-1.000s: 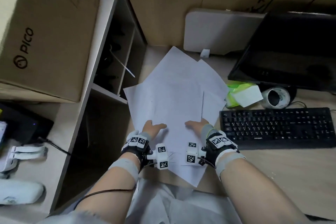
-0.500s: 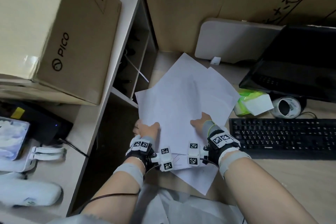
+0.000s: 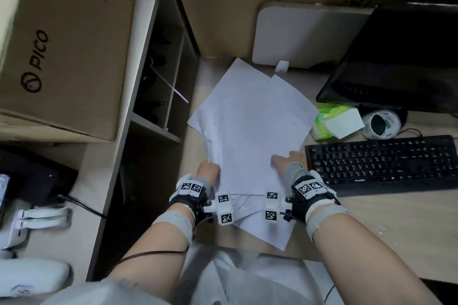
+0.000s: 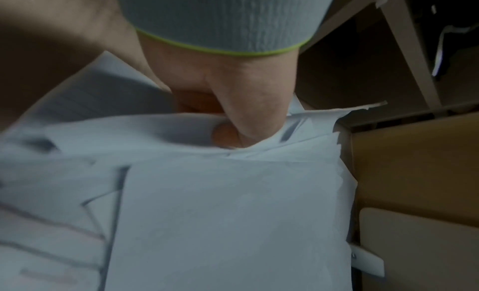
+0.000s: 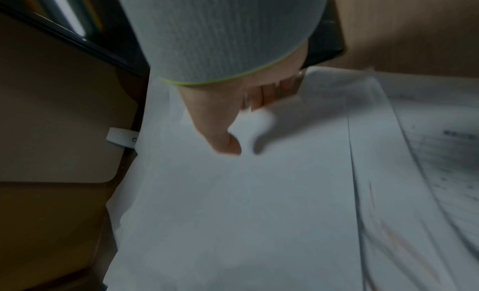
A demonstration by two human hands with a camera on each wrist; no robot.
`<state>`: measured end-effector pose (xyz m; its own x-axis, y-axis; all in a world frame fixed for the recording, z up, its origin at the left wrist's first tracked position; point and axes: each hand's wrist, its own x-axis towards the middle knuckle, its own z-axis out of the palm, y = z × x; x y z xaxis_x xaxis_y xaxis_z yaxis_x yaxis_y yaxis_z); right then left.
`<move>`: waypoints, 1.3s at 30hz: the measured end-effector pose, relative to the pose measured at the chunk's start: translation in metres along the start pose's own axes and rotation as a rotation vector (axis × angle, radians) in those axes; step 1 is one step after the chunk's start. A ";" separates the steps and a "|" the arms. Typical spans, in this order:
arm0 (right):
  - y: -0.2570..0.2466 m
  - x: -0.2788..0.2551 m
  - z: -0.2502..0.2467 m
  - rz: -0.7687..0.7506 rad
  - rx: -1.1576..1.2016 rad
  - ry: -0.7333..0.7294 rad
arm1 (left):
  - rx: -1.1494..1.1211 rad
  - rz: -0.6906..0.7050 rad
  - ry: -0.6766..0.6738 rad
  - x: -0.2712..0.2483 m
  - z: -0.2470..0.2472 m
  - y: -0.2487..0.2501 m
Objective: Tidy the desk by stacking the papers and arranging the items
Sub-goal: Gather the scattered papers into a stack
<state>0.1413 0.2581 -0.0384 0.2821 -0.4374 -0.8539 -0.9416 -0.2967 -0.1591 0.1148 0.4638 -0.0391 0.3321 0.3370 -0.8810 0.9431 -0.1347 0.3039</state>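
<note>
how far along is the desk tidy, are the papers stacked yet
Nothing looks finished. The papers are gathered into one pile but fanned, corners askew. In hand: the left hand grips the pile's left edge, the right hand pinches its right side. Left: squaring the stack, then arranging the green tissue pack and tape roll by the keyboard.

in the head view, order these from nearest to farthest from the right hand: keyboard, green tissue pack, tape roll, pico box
Measured from the right hand, which grips the papers:
1. keyboard, just to its right.
2. green tissue pack, beyond the hand, up and to the right.
3. tape roll, further right, under the monitor's edge.
4. pico box, far left, on the shelf unit.
</note>
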 end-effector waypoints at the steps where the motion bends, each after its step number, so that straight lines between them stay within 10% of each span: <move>1: 0.000 -0.001 -0.002 -0.025 -0.019 -0.064 | 0.019 -0.012 -0.051 0.000 -0.001 0.000; 7: 0.005 -0.002 0.007 -0.097 -0.242 -0.184 | -0.460 -0.122 -0.077 0.016 -0.008 -0.005; 15: 0.020 0.003 0.014 -0.199 -0.280 -0.232 | 0.010 0.018 -0.017 0.000 0.004 -0.014; 27: 0.018 0.011 0.010 -0.095 0.404 0.236 | 0.242 0.080 0.020 -0.005 -0.038 -0.013; 34: 0.017 0.010 0.004 -0.185 0.280 -0.160 | 0.183 0.073 0.063 0.007 -0.029 -0.014; 39: 0.036 0.007 0.003 -0.139 0.650 -0.448 | 0.181 0.094 0.047 -0.005 -0.020 -0.005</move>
<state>0.1091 0.2473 -0.0519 0.4341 -0.0090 -0.9008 -0.8608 0.2908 -0.4177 0.1087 0.4813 -0.0292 0.4226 0.3575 -0.8328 0.8912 -0.3311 0.3101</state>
